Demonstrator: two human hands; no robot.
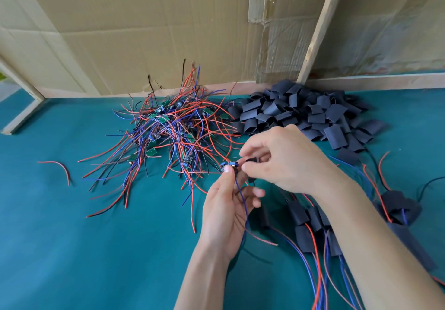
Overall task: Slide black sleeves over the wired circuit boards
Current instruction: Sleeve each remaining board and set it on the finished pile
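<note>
The left hand [225, 209] rises from the lower edge, palm turned inward, its thumb and fingers pinching a small circuit board [230, 164] whose blue wire hangs down across the palm. The right hand [280, 158] reaches in from the right with its back to the camera, fingers curled and pinching a black sleeve [251, 161] right against the board. Behind them, on the green table [72, 237], a tangle of wired boards [168, 129] lies beside a heap of loose sleeves [305, 112], sleeved boards [310, 223] lie under the right forearm, and cardboard [144, 32] stands along the back.
</note>
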